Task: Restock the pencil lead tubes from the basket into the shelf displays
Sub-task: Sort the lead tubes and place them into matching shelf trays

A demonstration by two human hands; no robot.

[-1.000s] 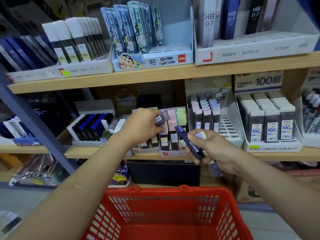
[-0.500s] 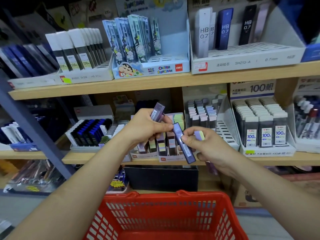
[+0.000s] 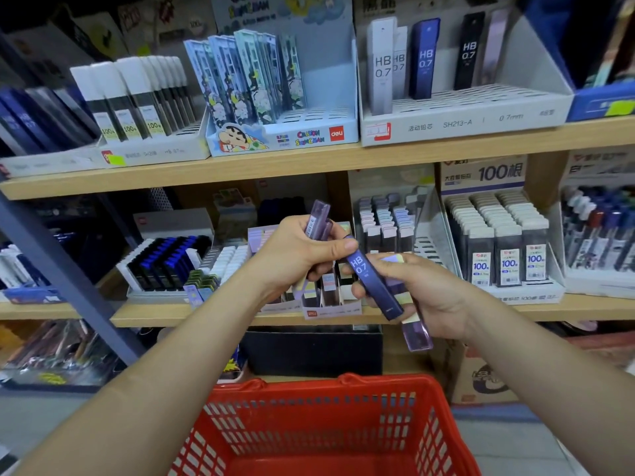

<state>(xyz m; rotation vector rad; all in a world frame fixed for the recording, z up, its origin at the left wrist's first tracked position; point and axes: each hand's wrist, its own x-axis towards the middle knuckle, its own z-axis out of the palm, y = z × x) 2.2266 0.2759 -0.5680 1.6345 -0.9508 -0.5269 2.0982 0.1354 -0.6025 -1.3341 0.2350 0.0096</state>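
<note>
The left hand point(image 3: 299, 252), still clamped on a purple tube point(image 3: 319, 221), has left the display point(image 3: 338, 309) to meet the right hand point(image 3: 422, 293), which grips the navy tube point(image 3: 372, 280): probably sorting, nothing shelved.

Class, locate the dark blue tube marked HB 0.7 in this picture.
Head view, centre: the dark blue tube slants, held by the right hand, its top by the left hand, which holds a purple tube, above the red basket.

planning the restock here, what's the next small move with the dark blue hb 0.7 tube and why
Probably the left hand, gripping a purple tube, thumb on the dark blue HB 0.7 tube, should draw it from the right hand: it matches the blue tube in the white 0.7mm display on the upper shelf, where slots stand open.
</note>
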